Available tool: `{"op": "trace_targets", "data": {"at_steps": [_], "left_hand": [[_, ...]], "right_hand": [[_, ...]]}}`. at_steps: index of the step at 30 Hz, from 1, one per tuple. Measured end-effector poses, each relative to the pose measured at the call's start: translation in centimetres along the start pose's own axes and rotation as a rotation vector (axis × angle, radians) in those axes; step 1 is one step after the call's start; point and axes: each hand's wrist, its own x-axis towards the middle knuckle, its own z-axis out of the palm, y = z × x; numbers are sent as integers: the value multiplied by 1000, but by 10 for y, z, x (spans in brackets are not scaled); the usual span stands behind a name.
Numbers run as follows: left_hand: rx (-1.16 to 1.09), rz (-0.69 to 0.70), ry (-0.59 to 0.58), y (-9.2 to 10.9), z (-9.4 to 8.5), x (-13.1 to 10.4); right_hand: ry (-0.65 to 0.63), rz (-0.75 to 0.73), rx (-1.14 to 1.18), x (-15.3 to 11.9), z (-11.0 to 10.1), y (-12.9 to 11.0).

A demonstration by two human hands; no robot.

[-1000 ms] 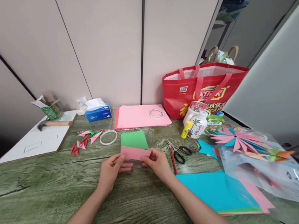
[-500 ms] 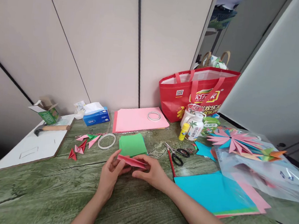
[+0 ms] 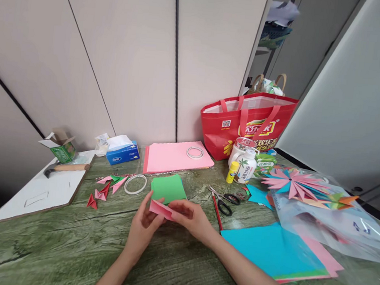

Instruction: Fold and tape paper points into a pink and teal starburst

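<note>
A folded piece of pink paper (image 3: 160, 208) is held between both hands above the table. My left hand (image 3: 143, 223) grips its left end with the thumb in front. On the right side, my right hand (image 3: 192, 216) pinches the other end between thumb and fingers. Just behind the hands lies a stack of green paper squares (image 3: 168, 187). Left of that stack are a roll of white tape (image 3: 135, 184) and several small folded paper pieces (image 3: 103, 192) in red, pink and green. Scissors (image 3: 224, 199) with black handles and a red pencil (image 3: 217, 211) lie to the right.
Blue sheets (image 3: 274, 249) and a plastic bag (image 3: 333, 219) with a paper star (image 3: 295, 184) on it cover the right side. Behind stand a glue stick (image 3: 232, 172), a white bottle (image 3: 245, 166) and a red bag (image 3: 218, 131). A hammer (image 3: 68, 168) lies on a whiteboard (image 3: 37, 197) at left.
The pink paper has been tilted so that more of its face shows. My right thumb has shifted up onto its front edge. The camera view has tipped slightly.
</note>
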Motion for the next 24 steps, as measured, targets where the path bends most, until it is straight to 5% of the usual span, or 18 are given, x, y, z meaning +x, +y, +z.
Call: {"op": "trace_targets", "data": {"at_steps": [5, 15, 24], "left_hand": [[232, 57, 18, 0, -2, 1], [236, 61, -10, 0, -1, 1], [472, 143, 11, -3, -8, 1]], "right_hand": [[-15, 31, 21, -1, 2, 8], [19, 11, 3, 1, 1, 4], [253, -121, -329, 0, -2, 2]]}}
